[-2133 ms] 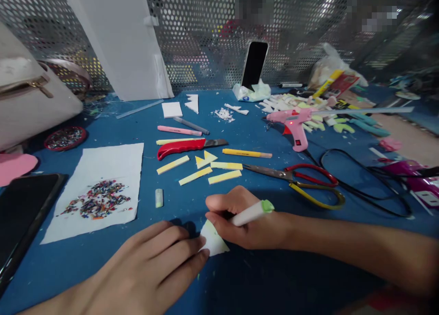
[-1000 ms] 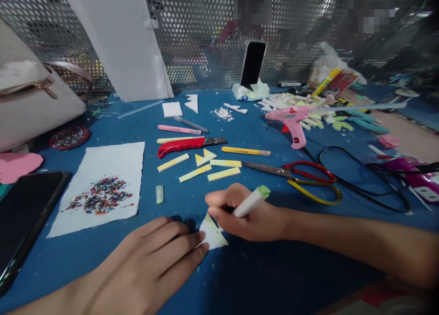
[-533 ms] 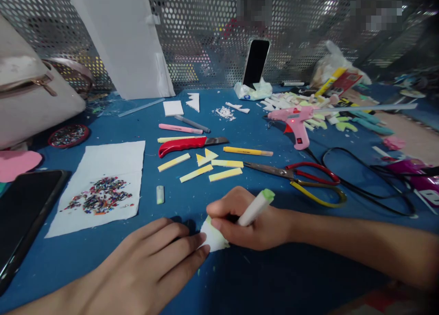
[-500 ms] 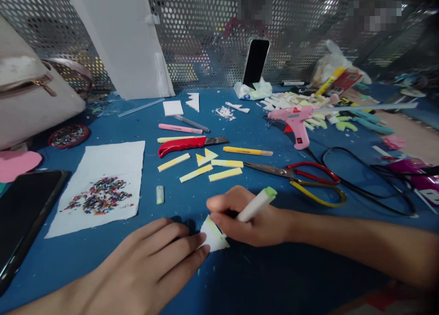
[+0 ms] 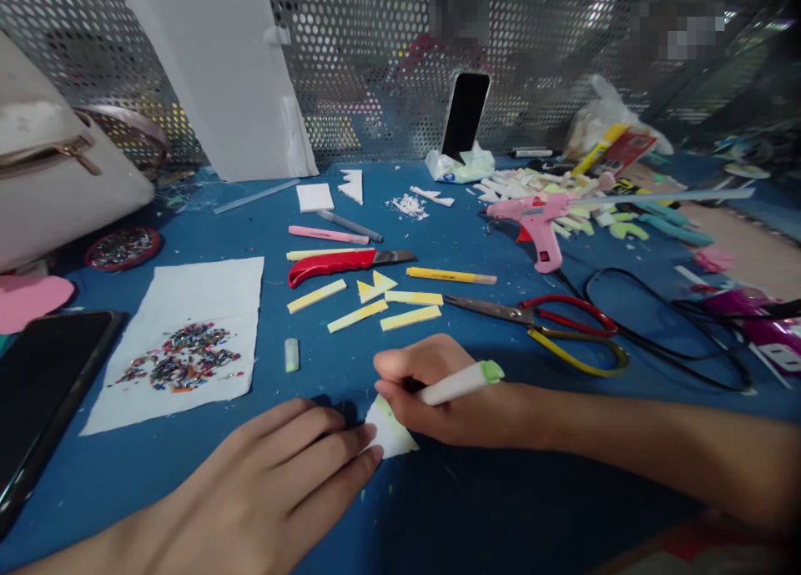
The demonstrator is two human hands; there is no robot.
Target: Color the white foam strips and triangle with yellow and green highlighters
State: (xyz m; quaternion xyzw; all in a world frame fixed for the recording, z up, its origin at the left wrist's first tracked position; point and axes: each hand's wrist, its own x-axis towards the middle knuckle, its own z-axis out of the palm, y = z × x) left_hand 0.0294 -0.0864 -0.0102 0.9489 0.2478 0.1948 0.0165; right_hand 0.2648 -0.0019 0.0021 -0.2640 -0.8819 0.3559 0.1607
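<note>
A small white piece (image 5: 389, 438) with a pale yellow-green edge lies on the blue table. My left hand (image 5: 281, 466) rests flat, fingers apart, its fingertips on the piece's left side. Pinched in my right hand (image 5: 447, 395) is a white marker (image 5: 460, 384) with a green end, over the upper right of the piece; its tip is hidden by the fingers. A loose marker cap (image 5: 291, 355) lies beyond my left hand. Farther off are several yellow-edged strips (image 5: 411, 318) and a yellow zigzag piece (image 5: 376, 287).
Scissors (image 5: 519, 312) lie beyond my right hand, near a red knife (image 5: 335, 266) and a pink glue gun (image 5: 541, 224). Beads on white paper (image 5: 241, 300) and a black phone (image 5: 56, 383) are at left. Another phone (image 5: 466, 116) stands at the back.
My right hand has moved slightly up and left over the white piece, and the marker leans lower. My left hand has stayed in place.
</note>
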